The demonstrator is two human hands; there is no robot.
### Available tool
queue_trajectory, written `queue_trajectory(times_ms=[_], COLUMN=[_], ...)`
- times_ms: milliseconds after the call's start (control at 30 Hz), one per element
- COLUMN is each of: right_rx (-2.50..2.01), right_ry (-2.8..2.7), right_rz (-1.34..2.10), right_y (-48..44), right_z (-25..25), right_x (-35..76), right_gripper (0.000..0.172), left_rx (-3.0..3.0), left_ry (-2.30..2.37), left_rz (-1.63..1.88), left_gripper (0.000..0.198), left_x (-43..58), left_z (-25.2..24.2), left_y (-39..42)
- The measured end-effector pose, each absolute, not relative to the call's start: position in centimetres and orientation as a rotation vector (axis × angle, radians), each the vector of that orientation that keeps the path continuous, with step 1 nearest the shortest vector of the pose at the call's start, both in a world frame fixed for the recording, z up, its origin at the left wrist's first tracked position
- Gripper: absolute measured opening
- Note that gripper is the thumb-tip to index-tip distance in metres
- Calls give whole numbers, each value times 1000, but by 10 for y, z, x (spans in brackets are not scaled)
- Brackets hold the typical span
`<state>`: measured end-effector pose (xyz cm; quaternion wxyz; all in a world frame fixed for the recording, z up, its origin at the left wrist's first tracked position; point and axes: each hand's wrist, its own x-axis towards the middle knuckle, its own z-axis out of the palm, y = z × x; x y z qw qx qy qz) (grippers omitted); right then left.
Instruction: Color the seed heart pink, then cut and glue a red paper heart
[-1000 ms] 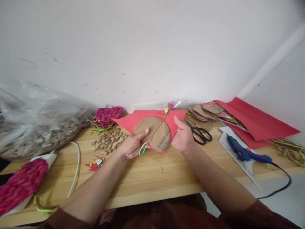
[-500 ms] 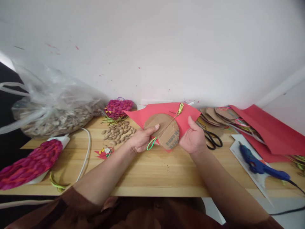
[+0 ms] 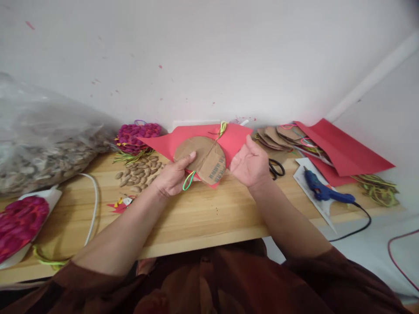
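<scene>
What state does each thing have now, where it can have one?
Rounded brown cardboard piece: gripped by left hand
Pointed red paper sheet: behind cardboard, right hand at edge
Clear plastic bag: partly filled with brown pieces
Blue glue gun: lying down, cord attached
Black-handled scissors: partly hidden, blades unseen

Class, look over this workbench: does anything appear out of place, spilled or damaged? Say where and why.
Scattered reddish marks show on the pale wall behind the table, and a few dark specks dot the table's nearer part: both look like stray mess. What made them is unclear.
</scene>
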<state>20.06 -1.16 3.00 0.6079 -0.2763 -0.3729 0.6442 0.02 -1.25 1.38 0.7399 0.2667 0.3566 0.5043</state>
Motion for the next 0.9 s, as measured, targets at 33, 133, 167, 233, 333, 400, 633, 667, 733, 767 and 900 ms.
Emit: queue_trajectory(times_ms=[33,133,167,233,333,400,633,667,733,767,900], right_rx=[-642,-616,-607,-620,-694,-756,-902,-913,-933,-943,-957], right_ry=[-864,-856,-845,-808,-725,-690,-951,-974,-1014,-1031,-1057], right_rz=[1487,1528,1545,1570,1592,1623,1712,1705,1684,1679,1671], right_y=[-12,-13,-13,-13,-12,-12,-15,-16,-16,-16,-17], right_z=[31,34,35,36,35,31,22,22,22,21,20], right_x=[201,204,205,207,207,204,200,201,201,201,200], right_gripper=[40,42,42,40,33,24,26,26,28,29,30], left_rx=[585,582,579,574,560,549,564,570,579,583,608], left_ry=[786,783,783,784,771,757,753,767,794,805,815], left_rz=[1104,1097,1094,1087,1101,1126,1233,1247,1273,1286,1319], left_gripper=[36,41,41,41,41,44,52,51,48,47,44], left_x=[0,-1,-1,-1,-2,-3,-7,-7,-7,-6,-4], left_z=[15,16,16,17,19,21,25,25,25,25,24], left_y=[-13,-13,-12,-12,-11,-11,-7,-7,-7,-7,-7])
